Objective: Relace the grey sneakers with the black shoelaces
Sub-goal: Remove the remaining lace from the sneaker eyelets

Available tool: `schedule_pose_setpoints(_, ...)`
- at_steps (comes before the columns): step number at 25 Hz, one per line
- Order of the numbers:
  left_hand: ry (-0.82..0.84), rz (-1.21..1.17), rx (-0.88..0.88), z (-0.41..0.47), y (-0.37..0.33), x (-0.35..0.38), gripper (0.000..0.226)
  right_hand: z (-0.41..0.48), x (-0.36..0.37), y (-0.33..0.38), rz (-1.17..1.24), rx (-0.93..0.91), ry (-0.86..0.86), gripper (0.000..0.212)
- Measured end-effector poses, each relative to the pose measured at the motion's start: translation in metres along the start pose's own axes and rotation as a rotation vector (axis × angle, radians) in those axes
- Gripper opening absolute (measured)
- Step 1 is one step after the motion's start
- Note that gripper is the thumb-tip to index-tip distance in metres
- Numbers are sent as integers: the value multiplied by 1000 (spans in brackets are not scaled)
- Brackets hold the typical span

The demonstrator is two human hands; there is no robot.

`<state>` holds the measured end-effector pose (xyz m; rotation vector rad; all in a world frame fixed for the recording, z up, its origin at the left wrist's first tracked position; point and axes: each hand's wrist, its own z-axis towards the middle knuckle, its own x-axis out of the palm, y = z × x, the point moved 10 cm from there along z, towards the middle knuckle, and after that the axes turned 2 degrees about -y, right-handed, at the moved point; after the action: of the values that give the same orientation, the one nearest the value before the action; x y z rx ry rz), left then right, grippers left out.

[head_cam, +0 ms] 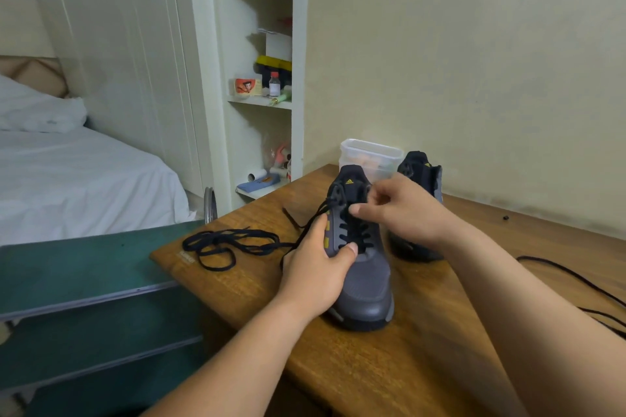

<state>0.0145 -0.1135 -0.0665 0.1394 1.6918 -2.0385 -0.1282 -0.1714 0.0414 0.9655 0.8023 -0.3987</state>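
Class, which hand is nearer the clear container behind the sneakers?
Right. The right hand is by the tongue of the sneaker, before the container; the left hand holds the sneaker midway, farther off.

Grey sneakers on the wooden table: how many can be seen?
2. The front sneaker is held by the left hand; the rear sneaker stands behind the right hand, partly hidden.

Cream walls (474, 61), white bed (67, 179), built-in shelves (261, 101), wooden table (423, 349), green boards (84, 274).
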Motion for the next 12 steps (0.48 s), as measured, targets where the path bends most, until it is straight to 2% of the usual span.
schedule_pose_setpoints(1,-7,12,3,-1,-1,-1,60,4,-2,10,-114,-76,-53,40)
schedule_pose_setpoints(2,-12,19,5,-1,0,-1,55,6,-3,20,-113,-128,-95,36)
schedule_pose_setpoints(4,-15,31,6,-1,-1,-1,48,4,-7,24,172,-118,-102,32)
schedule_pose_setpoints(6,-21,42,-13,0,1,-1,58,0,-7,16,362,-9,-49,30)
schedule_pose_setpoints(7,-23,36,-24,0,2,-1,64,-1,-6,13,302,33,-16,32)
schedule_pose_setpoints(9,-27,29,-38,3,6,0,73,3,-7,15,-38,56,42,37)
schedule_pose_setpoints(11,-28,34,-42,4,9,1,76,9,-3,23,-393,10,103,30)
schedule_pose_setpoints(12,-28,34,-40,4,9,1,76,11,-2,27,-428,-19,113,26)
